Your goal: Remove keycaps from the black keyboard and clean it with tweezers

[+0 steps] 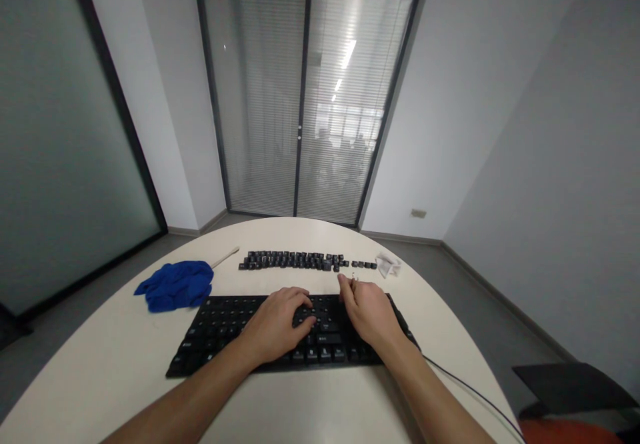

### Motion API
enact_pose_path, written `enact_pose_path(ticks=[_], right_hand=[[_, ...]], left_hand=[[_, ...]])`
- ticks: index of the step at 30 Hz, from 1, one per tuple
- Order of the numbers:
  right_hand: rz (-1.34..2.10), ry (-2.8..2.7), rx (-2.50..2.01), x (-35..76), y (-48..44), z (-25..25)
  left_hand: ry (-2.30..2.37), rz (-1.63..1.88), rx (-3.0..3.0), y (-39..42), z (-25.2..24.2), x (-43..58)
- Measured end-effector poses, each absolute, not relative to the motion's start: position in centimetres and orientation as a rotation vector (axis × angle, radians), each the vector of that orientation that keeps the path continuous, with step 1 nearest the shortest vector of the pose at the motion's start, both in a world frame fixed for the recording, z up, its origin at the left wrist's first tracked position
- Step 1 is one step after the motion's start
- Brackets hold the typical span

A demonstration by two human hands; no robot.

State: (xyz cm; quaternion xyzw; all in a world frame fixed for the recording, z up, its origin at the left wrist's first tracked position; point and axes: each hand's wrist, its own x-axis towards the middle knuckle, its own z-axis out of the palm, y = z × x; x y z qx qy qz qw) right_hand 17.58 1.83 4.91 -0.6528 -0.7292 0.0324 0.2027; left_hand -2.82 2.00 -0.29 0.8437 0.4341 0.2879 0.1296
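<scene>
A black keyboard (pixel 230 324) lies on the pale round table in front of me. My left hand (pixel 278 321) rests over its middle, thumb and fingers apart, with nothing visible between them. Over the right part of the keyboard is my right hand (pixel 369 307), its fingers curled and the thumb pressed toward them. A small pale thing shows at its fingertips, too small to name. Beyond the keyboard, loose black keycaps (pixel 295 261) stand in rows.
A crumpled blue cloth (pixel 180 285) lies at the left, beside a cotton swab (pixel 226 257). White crumpled paper (pixel 389 265) is at the right end of the keycaps. A black cable (pixel 465 384) runs off the table's right edge (pixel 480 351), near a chair (pixel 575 387).
</scene>
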Motion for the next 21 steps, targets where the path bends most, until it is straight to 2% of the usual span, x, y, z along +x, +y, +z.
enact_pose_path(ticks=[21], right_hand=[[0.188,-1.860,-1.857,20.0,2.0,4.2]], left_hand=[[1.282,0.847,2.433,2.2,-0.5,-2.9]])
